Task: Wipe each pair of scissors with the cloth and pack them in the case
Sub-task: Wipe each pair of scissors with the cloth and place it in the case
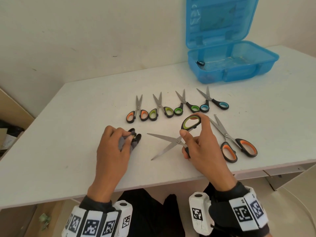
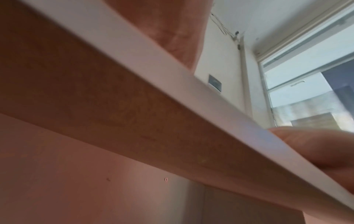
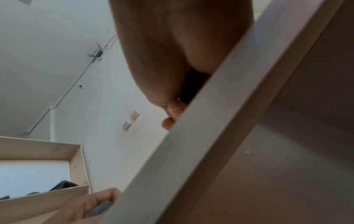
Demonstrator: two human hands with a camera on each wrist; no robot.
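On the white table [image 1: 68, 134] my left hand [image 1: 126, 135] grips a bunched grey and black cloth [image 1: 135, 140]. My right hand [image 1: 190, 134] holds large green-handled scissors [image 1: 191, 123] by both handles, and their open blades [image 1: 164, 142] point left toward the cloth without touching it. A row of small scissors lies behind: orange [image 1: 136, 112], yellow-green [image 1: 159, 109], green [image 1: 186, 106], blue [image 1: 212, 102]. Large orange-handled scissors [image 1: 237, 144] lie open at the right. The blue case [image 1: 239, 72] stands open at the back right. In the right wrist view my right hand [image 3: 172, 53] shows above the table edge [image 3: 191, 144].
The case lid [image 1: 220, 19] stands upright against the wall, and a small dark object [image 1: 200, 63] lies in the tray's left corner. The table's front edge [image 1: 153, 185] runs under my wrists. The left wrist view shows mostly the table edge [image 2: 153, 63] from below.
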